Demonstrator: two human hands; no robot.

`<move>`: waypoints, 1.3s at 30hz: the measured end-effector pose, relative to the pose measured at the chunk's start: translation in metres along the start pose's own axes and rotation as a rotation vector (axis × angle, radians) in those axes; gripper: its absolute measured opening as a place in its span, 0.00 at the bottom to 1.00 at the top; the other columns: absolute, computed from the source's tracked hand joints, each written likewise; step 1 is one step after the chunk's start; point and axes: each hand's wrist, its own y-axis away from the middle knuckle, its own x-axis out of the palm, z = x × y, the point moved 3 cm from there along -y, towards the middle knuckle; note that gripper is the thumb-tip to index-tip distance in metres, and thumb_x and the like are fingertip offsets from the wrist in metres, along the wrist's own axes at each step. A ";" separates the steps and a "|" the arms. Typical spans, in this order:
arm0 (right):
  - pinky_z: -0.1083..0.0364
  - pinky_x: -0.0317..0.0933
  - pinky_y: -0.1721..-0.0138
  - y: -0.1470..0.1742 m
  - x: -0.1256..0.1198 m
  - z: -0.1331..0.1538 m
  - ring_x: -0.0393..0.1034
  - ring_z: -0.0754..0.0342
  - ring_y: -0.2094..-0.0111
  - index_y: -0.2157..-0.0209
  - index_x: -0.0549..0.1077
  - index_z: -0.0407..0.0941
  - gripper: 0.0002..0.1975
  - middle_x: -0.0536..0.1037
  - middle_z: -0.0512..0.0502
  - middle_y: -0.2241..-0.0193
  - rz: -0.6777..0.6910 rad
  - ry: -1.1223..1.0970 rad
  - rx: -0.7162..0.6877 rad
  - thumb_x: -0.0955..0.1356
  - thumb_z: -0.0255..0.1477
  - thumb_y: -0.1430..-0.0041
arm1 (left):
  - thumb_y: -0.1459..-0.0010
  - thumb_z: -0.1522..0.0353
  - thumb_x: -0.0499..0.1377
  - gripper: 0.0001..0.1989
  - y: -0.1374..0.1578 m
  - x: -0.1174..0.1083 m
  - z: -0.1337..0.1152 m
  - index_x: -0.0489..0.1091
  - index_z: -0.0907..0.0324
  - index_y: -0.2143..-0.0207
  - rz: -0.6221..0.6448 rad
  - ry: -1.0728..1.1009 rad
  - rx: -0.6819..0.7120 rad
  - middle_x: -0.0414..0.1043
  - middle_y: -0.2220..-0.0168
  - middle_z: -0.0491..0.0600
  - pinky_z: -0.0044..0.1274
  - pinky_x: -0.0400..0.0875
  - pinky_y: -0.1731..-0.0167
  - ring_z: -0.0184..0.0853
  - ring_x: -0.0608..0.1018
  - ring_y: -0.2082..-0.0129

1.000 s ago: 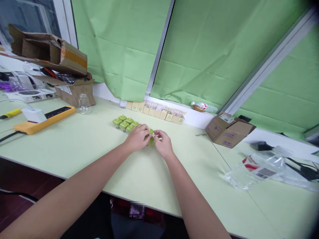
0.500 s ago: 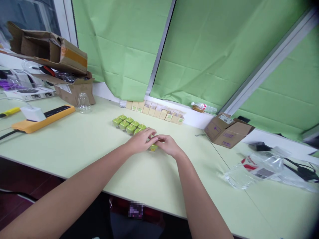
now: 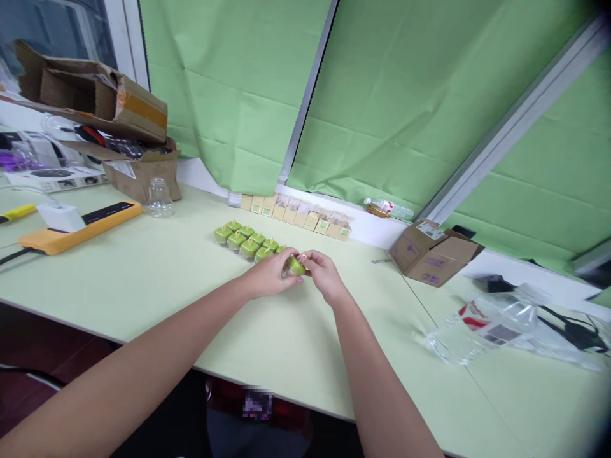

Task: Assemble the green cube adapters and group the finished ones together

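Observation:
A small clear jar with a green lid (image 3: 296, 266) is tilted between my hands, a little above the table. My left hand (image 3: 270, 275) is closed around its body, thumb below and fingers above. At the lid my right hand (image 3: 323, 273) pinches a thin pale loop, its fingertips close together. Beside my left hand stand several matching green-lidded jars (image 3: 249, 247) in two rows, each with a pale loop on top. The near end of these rows is partly hidden behind my left hand.
Small beige cartons (image 3: 296, 213) line the wall behind the jars. An orange power strip (image 3: 81, 228) and a clear plastic container (image 3: 160, 198) lie left. To the right are a cardboard box (image 3: 432, 251) and a large plastic bottle (image 3: 484, 324). Open cardboard boxes (image 3: 143, 172) are stacked back left.
The jar has been raised and tilted, so its green lid now shows between my hands. My right fingertips have shifted onto the loop, and my left thumb has gone beneath the jar.

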 end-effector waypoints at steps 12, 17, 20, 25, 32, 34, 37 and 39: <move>0.48 0.75 0.58 -0.002 -0.034 -0.008 0.73 0.53 0.67 0.69 0.67 0.47 0.02 0.74 0.48 0.71 -0.423 -0.643 0.273 0.65 0.29 0.42 | 0.47 0.57 0.63 0.24 -0.001 0.021 0.010 0.67 0.54 0.48 0.054 -0.102 0.077 0.72 0.52 0.52 0.31 0.69 0.54 0.42 0.74 0.52; 0.57 0.73 0.57 0.007 -0.053 -0.016 0.73 0.55 0.63 0.70 0.71 0.46 0.08 0.75 0.48 0.68 -0.309 -0.573 0.238 0.72 0.22 0.51 | 0.43 0.57 0.60 0.21 -0.007 0.038 0.014 0.68 0.55 0.49 0.050 -0.249 0.135 0.71 0.49 0.52 0.30 0.69 0.55 0.42 0.74 0.51; 0.60 0.71 0.65 0.016 -0.063 -0.032 0.73 0.56 0.65 0.69 0.72 0.44 0.10 0.76 0.47 0.68 -0.268 -0.477 0.306 0.74 0.22 0.54 | 0.42 0.59 0.59 0.18 -0.013 0.040 0.010 0.69 0.56 0.51 0.050 -0.423 0.191 0.67 0.44 0.52 0.30 0.68 0.52 0.43 0.70 0.46; 0.60 0.66 0.71 0.022 -0.065 -0.042 0.72 0.56 0.68 0.66 0.73 0.46 0.11 0.76 0.50 0.70 -0.239 -0.462 0.296 0.74 0.28 0.53 | 0.41 0.55 0.56 0.23 -0.033 0.030 -0.014 0.65 0.59 0.49 -0.025 -0.548 0.269 0.66 0.48 0.56 0.34 0.67 0.53 0.45 0.69 0.49; 0.59 0.62 0.70 0.027 -0.057 -0.026 0.69 0.58 0.71 0.65 0.72 0.46 0.14 0.74 0.53 0.74 -0.165 -0.408 0.204 0.75 0.29 0.55 | 0.39 0.69 0.51 0.17 -0.033 0.046 -0.043 0.63 0.57 0.47 -0.067 -0.443 0.359 0.66 0.51 0.53 0.29 0.68 0.58 0.40 0.71 0.53; 0.59 0.62 0.69 0.030 -0.056 -0.023 0.69 0.57 0.71 0.65 0.72 0.45 0.14 0.75 0.52 0.74 -0.171 -0.396 0.182 0.75 0.29 0.55 | 0.38 0.69 0.49 0.16 -0.025 0.053 -0.042 0.64 0.57 0.49 -0.054 -0.388 0.319 0.67 0.52 0.53 0.26 0.68 0.64 0.37 0.74 0.59; 0.57 0.63 0.67 0.032 -0.053 -0.021 0.71 0.55 0.69 0.64 0.72 0.45 0.14 0.76 0.49 0.71 -0.137 -0.355 0.184 0.75 0.31 0.53 | 0.39 0.67 0.51 0.11 -0.019 0.062 -0.034 0.67 0.58 0.56 0.013 -0.288 0.225 0.72 0.61 0.51 0.26 0.67 0.67 0.36 0.75 0.66; 0.56 0.63 0.66 0.032 -0.050 -0.022 0.71 0.55 0.69 0.65 0.72 0.45 0.14 0.77 0.48 0.70 -0.108 -0.322 0.218 0.74 0.32 0.53 | 0.40 0.67 0.52 0.08 -0.019 0.065 -0.026 0.69 0.58 0.62 0.053 -0.239 0.169 0.73 0.65 0.51 0.26 0.67 0.67 0.37 0.75 0.66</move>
